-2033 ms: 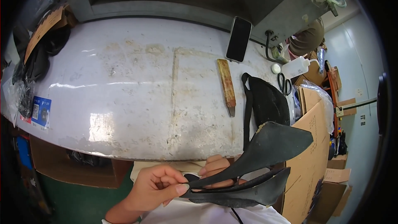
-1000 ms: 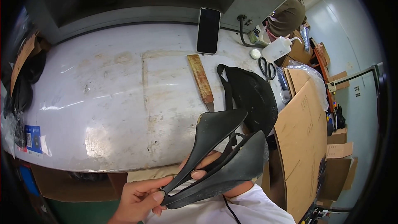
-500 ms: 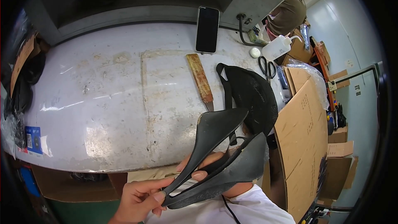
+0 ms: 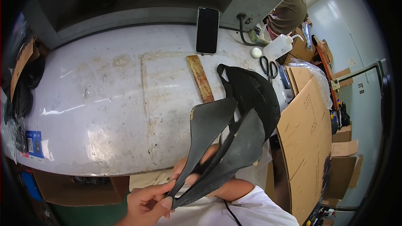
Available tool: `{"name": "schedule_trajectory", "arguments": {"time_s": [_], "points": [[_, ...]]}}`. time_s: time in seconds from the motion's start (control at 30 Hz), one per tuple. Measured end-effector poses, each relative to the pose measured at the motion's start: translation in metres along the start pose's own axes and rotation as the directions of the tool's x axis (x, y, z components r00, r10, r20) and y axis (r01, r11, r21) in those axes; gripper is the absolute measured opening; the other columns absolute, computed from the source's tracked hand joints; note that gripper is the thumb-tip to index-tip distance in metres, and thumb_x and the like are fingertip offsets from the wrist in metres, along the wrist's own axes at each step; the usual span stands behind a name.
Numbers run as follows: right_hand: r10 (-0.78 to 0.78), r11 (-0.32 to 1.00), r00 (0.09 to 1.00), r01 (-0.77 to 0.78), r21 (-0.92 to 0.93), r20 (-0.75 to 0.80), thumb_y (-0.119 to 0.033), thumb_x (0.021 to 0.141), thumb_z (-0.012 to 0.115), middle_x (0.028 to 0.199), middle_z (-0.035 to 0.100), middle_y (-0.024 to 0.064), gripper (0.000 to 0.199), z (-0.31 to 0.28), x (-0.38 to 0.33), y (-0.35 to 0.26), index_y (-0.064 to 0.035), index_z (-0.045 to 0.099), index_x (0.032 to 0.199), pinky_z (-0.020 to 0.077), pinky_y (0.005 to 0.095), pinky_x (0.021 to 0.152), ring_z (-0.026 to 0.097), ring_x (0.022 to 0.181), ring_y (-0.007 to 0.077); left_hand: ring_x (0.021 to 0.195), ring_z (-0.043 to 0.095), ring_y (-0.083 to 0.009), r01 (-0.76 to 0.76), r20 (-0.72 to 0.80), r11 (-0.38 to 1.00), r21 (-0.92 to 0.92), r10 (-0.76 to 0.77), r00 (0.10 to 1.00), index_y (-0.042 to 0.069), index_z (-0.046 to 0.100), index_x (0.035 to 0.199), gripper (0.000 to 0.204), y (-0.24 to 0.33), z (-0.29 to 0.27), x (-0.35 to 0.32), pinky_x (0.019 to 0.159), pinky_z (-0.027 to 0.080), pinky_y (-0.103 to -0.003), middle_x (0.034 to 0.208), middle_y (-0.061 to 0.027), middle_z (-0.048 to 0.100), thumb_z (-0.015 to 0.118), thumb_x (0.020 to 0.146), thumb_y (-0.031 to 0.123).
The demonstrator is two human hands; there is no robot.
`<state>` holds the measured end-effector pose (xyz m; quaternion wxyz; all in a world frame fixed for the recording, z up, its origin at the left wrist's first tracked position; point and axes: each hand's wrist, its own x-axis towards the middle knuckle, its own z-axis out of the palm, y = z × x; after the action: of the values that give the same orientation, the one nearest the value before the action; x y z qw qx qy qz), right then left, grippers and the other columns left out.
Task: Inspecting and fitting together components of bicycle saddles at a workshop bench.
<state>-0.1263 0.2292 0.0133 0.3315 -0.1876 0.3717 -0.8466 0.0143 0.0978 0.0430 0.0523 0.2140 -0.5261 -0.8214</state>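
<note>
A black bicycle saddle, split by a long central opening, is held just beyond the table's front edge, its narrow nose toward me. Thumb and fingers of my left hand pinch that nose. Behind the saddle my right hand supports it; some fingertips show through the opening, while most of the hand is hidden. Pale specks dot the saddle's rim. Past its wide end lies a black mesh cap-like item with a strap. A knife with a worn, taped handle lies left of that, its blade covered by the saddle.
A phone leans at the table's back. To the right are black scissors, a white squeeze bottle and a round white cap. A large cardboard box borders the right side. Another person is at the far right.
The saddle has moved slightly up and left and turned, so its wide end now covers the knife blade. Both hands keep their hold.
</note>
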Motion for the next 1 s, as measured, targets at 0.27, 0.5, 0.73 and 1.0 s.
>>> {"name": "schedule_trajectory", "arguments": {"time_s": [0.27, 0.5, 0.73, 1.0], "points": [[0.426, 0.849, 0.905, -0.398, -0.348, 0.005, -0.061, 0.092, 0.053, 0.083, 0.065, 0.0091, 0.058, -0.006, -0.006, -0.009, -0.0047, 0.064, 0.092, 0.0508, 0.0321, 0.072, 0.063, 0.079, 0.0183, 0.048, 0.054, -0.0079, -0.199, 0.098, 0.975, 0.099, 0.189, 0.977, -0.009, 0.053, 0.127, 0.052, -0.032, -0.026, 0.016, 0.044, 0.041, -0.022, 0.066, -0.0063, 0.063, 0.071, 0.085, 0.014], [0.445, 0.822, 0.895, -0.405, -0.401, 0.009, -0.059, 0.092, 0.055, 0.083, 0.065, 0.0093, 0.055, -0.016, -0.023, -0.011, -0.0045, 0.064, 0.092, 0.0510, 0.0323, 0.072, 0.063, 0.079, 0.0182, 0.104, 0.061, -0.0186, -0.273, -0.192, 0.868, -0.415, 0.210, 0.959, 0.006, 0.006, 0.153, 0.079, 0.002, 0.019, 0.050, 0.096, 0.047, -0.032, 0.127, -0.0207, 0.055, 0.057, 0.093, 0.006], [0.408, 0.791, 0.911, -0.388, -0.474, -0.066, -0.056, 0.092, 0.056, 0.083, 0.066, 0.0095, 0.053, 0.016, -0.012, 0.052, -0.0044, 0.064, 0.092, 0.0512, 0.0325, 0.072, 0.063, 0.079, 0.0181, 0.114, 0.057, -0.0193, -0.264, -0.152, 0.908, -0.324, 0.226, 0.962, 0.005, 0.010, 0.151, 0.068, -0.018, 0.022, 0.056, 0.098, 0.044, -0.031, 0.135, -0.0192, 0.049, 0.051, 0.097, 0.006], [0.335, 0.742, 0.927, -0.371, -0.559, -0.170, -0.054, 0.093, 0.058, 0.083, 0.066, 0.0097, 0.050, 0.012, -0.021, 0.068, -0.0042, 0.064, 0.091, 0.0514, 0.0327, 0.072, 0.063, 0.079, 0.0180, 0.118, 0.052, -0.0206, -0.339, -0.241, 0.930, -0.144, 0.299, 0.923, 0.000, 0.012, 0.149, 0.067, -0.027, 0.034, 0.055, 0.104, 0.038, -0.035, 0.131, -0.0188, 0.049, 0.052, 0.097, 0.012]]}}
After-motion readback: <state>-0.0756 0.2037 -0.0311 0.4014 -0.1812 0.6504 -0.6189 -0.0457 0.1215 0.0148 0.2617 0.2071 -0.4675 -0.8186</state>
